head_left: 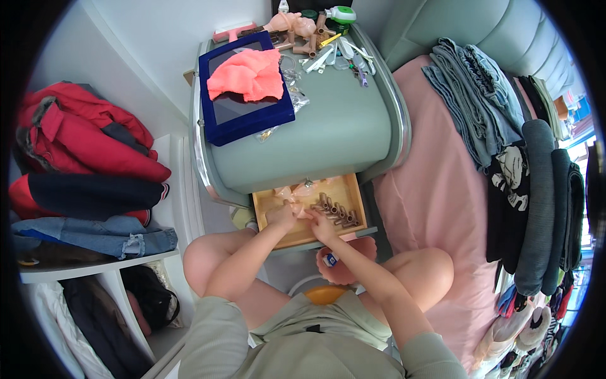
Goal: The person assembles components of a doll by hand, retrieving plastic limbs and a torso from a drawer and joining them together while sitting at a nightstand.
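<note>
Both of my hands are inside an open wooden drawer point(290, 239), close together. A small pale pink piece point(301, 210) lies between them, too small to name. My left hand point(281, 216) is closed, its fingertips on the piece's left side. From the other side, my right hand point(322, 227) pinches at it with bent fingers. Behind them, at the drawer's back, sit more pale pink translucent pieces point(285, 191). Several brown tube-shaped pieces point(338, 211) are lined up in rows on the drawer's right side.
A grey-green nightstand point(303, 148) carries a blue tray point(246, 129) with a coral cloth point(247, 74), plus clips and bottles. Below the drawer, a pink scalloped bowl point(347, 273) sits between my legs. Folded clothes point(464, 101) cover the bed at right; shelves point(107, 265) hold clothes at left.
</note>
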`<state>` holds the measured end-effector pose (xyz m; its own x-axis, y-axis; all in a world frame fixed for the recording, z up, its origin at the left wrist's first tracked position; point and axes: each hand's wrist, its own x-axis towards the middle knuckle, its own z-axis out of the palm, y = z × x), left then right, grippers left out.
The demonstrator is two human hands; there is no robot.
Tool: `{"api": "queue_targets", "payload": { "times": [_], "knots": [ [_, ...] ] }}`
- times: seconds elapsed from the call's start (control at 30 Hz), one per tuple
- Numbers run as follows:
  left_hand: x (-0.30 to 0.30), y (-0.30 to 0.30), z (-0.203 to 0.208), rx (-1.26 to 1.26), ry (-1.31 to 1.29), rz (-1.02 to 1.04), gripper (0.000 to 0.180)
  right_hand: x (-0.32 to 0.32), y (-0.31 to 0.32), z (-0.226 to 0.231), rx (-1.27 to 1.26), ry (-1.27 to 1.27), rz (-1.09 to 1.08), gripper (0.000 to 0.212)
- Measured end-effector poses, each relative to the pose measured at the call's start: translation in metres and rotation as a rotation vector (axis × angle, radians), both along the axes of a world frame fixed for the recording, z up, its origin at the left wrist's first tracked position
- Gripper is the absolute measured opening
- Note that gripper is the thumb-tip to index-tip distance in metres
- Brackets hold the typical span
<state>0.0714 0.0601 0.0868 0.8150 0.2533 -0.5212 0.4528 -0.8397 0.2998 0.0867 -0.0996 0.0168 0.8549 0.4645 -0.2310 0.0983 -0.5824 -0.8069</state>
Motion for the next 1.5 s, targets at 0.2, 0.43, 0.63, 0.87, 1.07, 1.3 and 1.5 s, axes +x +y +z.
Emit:
{"api": "queue_targets", "payload": {
  "times": [0.2, 0.43, 0.63, 0.87, 1.07, 1.3, 1.5],
  "knots": [
    [0.012, -0.012, 0.056, 0.056, -0.164, -0.240, 0.029, 0.004, -0.003, 0.015, 0.044, -0.035, 0.028, 0.038],
    [0.016, -0.027, 0.123, 0.098, -0.511, -0.309, 0.021, 0.036, 0.006, 0.073, 0.085, 0.018, 0.216, 0.021],
    [0.022, -0.026, 0.169, -0.026, -0.604, -0.254, 0.021, 0.062, 0.010, 0.141, 0.030, -0.028, 0.408, 0.020],
    [0.022, -0.015, 0.209, -0.100, -0.859, -0.179, 0.013, 0.063, 0.000, 0.258, -0.206, -0.171, 0.641, 0.017],
    [0.037, 0.001, 0.247, -0.188, -0.951, -0.082, 0.011, 0.103, -0.014, 0.292, 0.079, -0.334, 0.504, 0.020],
    [0.085, 0.017, 0.271, -0.372, -1.044, -0.122, 0.030, 0.155, 0.017, 0.326, 0.172, -0.369, 0.334, 0.019],
    [0.147, 0.033, 0.233, -0.679, -0.809, -0.055, 0.067, 0.202, 0.051, 0.335, 0.092, -0.591, 0.251, 0.018]
  ]
}}
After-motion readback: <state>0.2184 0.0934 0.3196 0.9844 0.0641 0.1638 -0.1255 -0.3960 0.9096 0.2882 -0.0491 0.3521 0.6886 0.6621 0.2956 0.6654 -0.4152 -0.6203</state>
